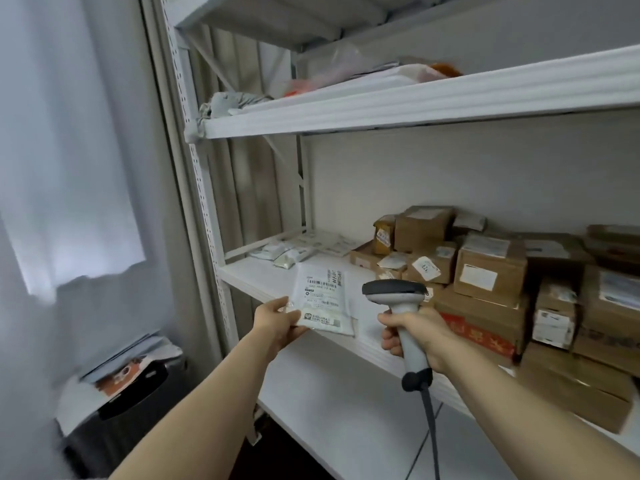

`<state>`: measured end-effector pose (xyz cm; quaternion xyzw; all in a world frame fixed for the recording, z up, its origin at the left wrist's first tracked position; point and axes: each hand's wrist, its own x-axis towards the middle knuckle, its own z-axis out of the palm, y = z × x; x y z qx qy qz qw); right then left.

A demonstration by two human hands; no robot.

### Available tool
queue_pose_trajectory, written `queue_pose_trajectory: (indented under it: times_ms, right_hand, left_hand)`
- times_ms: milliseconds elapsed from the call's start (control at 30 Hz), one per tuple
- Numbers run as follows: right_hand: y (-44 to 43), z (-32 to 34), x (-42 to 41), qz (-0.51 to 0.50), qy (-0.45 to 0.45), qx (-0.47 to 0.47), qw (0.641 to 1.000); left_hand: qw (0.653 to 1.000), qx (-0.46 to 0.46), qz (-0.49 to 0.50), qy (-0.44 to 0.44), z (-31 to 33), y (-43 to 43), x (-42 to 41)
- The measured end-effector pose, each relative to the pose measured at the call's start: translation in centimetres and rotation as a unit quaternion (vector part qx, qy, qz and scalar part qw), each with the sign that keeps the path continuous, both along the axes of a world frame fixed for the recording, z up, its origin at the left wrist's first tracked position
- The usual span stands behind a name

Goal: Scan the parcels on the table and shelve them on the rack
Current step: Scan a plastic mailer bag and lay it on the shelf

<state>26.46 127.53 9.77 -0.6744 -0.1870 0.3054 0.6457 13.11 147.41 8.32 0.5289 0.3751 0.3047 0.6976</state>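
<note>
1. Parcel (pixel 320 299) first: a flat white mailer bag, barcode label facing up, held at the front edge of the rack's middle shelf (pixel 256 277). I cannot tell whether its far end rests on the board.
2. My left hand (pixel 277 322) pinches its near left corner, thumb on top and fingers underneath.
3. My right hand (pixel 414 336) is wrapped round the grey handle of the barcode scanner (pixel 398 294). The scanner's dark head sits just right of the parcel, and its cable (pixel 429 424) hangs down from the base of the handle.
4. The rack (pixel 204 188) is white metal with perforated uprights and stands against a pale wall.
5. Further right on the same shelf, brown cardboard boxes (pixel 488 268) are stacked, most with labels. At the back left lie a few small white mailers (pixel 294 249).
6. The shelf above carries soft plastic bags (pixel 363 72), too blurred to tell apart.
7. A pale curtain (pixel 69 168) hangs to the left. Below it stands a dark bin (pixel 138 393) with papers on top.
</note>
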Motion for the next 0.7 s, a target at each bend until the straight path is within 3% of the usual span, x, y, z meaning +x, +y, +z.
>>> queue_pose_trajectory:
  times_ms: [333,700]
  right_hand:
    - [11.7,-0.5,5.0,-0.025,0.016,-0.009,1.0]
    - [24.1,-1.1,9.1,-0.112,0.051,-0.032,0.992]
  left_hand:
    - [0.999,-0.005,-0.016,0.048,-2.0,12.1,7.5]
    - [0.981,0.017,-0.127,0.143,-4.6,26.8,16.5]
